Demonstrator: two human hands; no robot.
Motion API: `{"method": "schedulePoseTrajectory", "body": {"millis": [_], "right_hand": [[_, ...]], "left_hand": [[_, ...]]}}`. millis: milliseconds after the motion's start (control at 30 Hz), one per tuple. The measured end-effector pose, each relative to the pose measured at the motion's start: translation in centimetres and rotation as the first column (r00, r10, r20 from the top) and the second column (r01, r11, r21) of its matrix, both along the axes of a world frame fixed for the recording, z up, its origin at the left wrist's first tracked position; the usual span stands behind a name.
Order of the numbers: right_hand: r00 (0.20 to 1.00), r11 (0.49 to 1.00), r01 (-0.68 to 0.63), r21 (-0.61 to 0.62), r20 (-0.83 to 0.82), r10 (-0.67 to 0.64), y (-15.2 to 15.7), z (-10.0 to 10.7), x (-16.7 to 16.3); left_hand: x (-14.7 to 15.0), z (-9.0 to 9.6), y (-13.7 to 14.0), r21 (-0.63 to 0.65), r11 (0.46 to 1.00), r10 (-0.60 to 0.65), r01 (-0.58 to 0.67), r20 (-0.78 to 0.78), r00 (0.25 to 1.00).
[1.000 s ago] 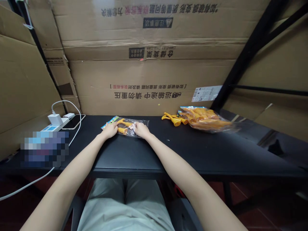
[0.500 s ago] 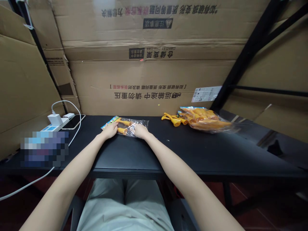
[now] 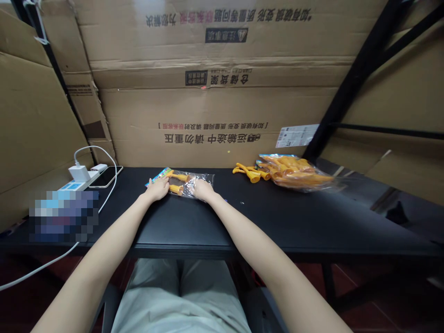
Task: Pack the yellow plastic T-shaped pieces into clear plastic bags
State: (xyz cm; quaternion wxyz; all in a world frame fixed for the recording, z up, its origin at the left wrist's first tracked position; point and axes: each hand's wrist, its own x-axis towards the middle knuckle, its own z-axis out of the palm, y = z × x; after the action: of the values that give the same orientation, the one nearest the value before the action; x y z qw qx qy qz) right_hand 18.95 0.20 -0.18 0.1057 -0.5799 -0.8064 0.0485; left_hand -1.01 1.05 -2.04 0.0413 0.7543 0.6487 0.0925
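Left hand [image 3: 158,188] rests on clear bag [image 3: 189,188] at printed end, right hand [image 3: 204,188] at plastic end; cannot tell whether fingers pinch. Bag lies beneath, orange pieces [image 3: 176,189] between hands. Best: left steady, plastic smooth, pieces unsqueezed.

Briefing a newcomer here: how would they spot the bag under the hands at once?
On the black table before the cardboard wall, look left of the loose orange pieces. There a clear bag lies flat, with a colourful card at its left end and orange horns inside. Unlike the bulkier bagged heap further right, it has the left hand and right hand touching it.
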Motion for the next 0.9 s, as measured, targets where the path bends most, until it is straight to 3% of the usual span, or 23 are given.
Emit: {"method": "schedulePoseTrajectory", "body": {"millis": [200, 367, 500, 567, 633, 700, 767, 900], "right_hand": [[1.000, 0.997, -0.004, 0.076, -0.026, 0.006, 0.9, 0.1, 1.0], [0.971, 0.968, 0.201, 0.151, -0.159, -0.177, 2.3, 1.2, 4.2], [0.863, 0.830, 0.479, 0.286, -0.327, -0.385, 3.6, 0.7, 8.6], [0.771, 0.718, 0.624, 0.310, -0.396, -0.499, 4.2, -0.3, 10.6], [0.654, 0.634, 0.743, 0.215, -0.437, -0.618, 4.7, -1.4, 11.9], [0.569, 0.591, 0.800, 0.104, -0.444, -0.692, 5.1, -2.2, 12.6], [0.559, 0.597, 0.800, 0.061, -0.437, -0.704, 5.4, -2.6, 12.7], [0.637, 0.656, 0.748, 0.098, -0.385, -0.668, 5.4, -2.2, 12.0]], "left_hand": [[-0.4, 0.0, 0.0, 0.006, 1.000, 0.021, -0.021, -0.028, 0.999], [-1.2, 0.3, 0.1, 0.011, 0.997, 0.079, -0.079, -0.047, 0.996], [-1.9, 0.8, 0.0, 0.008, 0.989, 0.146, -0.146, -0.001, 0.989], [-2.1, 0.9, -0.1, 0.009, 0.984, 0.180, -0.181, 0.017, 0.983], [-2.3, 1.1, -0.2, 0.009, 0.980, 0.198, -0.199, 0.023, 0.980], [-2.4, 1.2, -0.3, 0.012, 0.979, 0.202, -0.202, 0.031, 0.979], [-2.4, 1.3, -0.4, 0.016, 0.980, 0.196, -0.197, 0.041, 0.980], [-2.3, 1.5, -0.5, 0.023, 0.978, 0.207, -0.209, 0.054, 0.977]]}}
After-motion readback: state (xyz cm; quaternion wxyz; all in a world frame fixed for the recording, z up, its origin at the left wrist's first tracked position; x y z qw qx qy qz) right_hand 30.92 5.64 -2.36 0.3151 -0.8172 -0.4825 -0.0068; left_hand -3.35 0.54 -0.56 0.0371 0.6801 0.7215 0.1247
